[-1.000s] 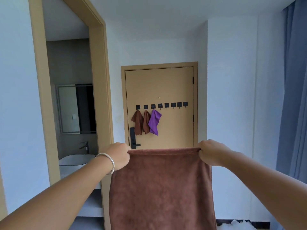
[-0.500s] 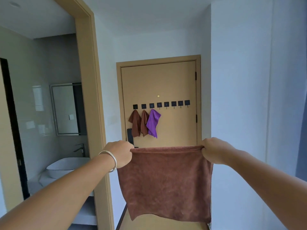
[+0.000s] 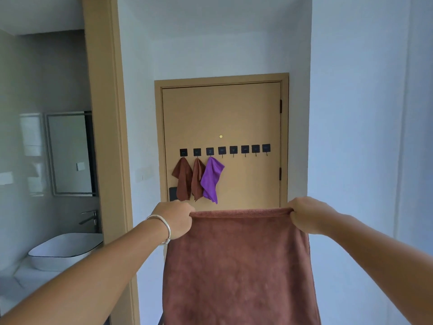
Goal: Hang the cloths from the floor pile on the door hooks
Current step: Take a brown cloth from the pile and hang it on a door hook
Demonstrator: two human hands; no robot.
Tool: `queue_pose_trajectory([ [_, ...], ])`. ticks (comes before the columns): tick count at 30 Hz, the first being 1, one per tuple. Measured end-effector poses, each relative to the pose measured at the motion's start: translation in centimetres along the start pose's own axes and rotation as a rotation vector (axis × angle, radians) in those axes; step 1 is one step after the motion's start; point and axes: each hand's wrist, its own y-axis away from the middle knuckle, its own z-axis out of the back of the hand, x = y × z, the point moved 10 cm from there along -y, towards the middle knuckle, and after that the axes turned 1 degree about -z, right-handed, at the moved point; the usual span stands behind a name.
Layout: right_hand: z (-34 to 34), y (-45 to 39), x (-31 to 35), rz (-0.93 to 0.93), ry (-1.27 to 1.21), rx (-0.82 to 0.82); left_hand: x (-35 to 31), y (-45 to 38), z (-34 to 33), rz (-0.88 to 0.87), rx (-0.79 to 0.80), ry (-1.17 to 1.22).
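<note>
**Brown cloth held spread before the door, three cloths on the hooks**

Brown cloth (image 3: 239, 266) hangs flat in front of the person, gripped at both top corners, its lower edge out of frame. It covers the bottom of the door (image 3: 246, 113) from this view and does not reach the hooks.

Left side: a white basin (image 3: 63, 250) with a tap (image 3: 90, 216) sits below a mirror (image 3: 69, 153) in the adjoining room. The left hand (image 3: 174, 220), with a silver bangle (image 3: 161, 227) at the wrist, has its fingers curled tight round the cloth's top left corner.

Centre: a row of eight black hooks (image 3: 225, 150) runs across the door. The first three from the door's left edge are occupied: a small brown cloth (image 3: 182, 179), a second brown cloth (image 3: 197, 179) touching it, and a purple cloth (image 3: 212, 178) overlapping that one. The five hooks toward the door's right edge are bare. A dark lock plate (image 3: 173, 194) shows at the door's left edge.

Right side: the right hand (image 3: 307, 215) clenches the cloth's top right corner, fingers folded under.
</note>
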Motion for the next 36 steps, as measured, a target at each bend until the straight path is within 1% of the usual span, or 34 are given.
queue_pose_trajectory([
  [4,-1.1,-7.4,1.2,-0.015,0.024,-0.024,3.5,-5.9,-2.4,0.006,-0.013,0.017],
  [8,-2.8,-14.1,2.7,0.013,-0.019,-0.024,6.7,-10.8,-4.1,0.012,-0.027,0.024],
  [14,-6.0,-21.1,3.5,0.023,-0.020,-0.024,10.0,-16.3,-7.2,0.025,-0.034,0.008],
  [22,-9.2,-29.4,3.5,0.071,0.008,0.018,12.1,-23.1,-12.9,0.042,0.010,0.003],
  [27,-10.2,-36.8,2.6,0.103,0.013,-0.003,12.6,-28.5,-15.3,0.102,0.065,0.004],
  [36,-12.6,-50.0,-1.7,0.144,-0.066,0.009,12.1,-40.2,-18.4,0.149,0.031,-0.004],
])
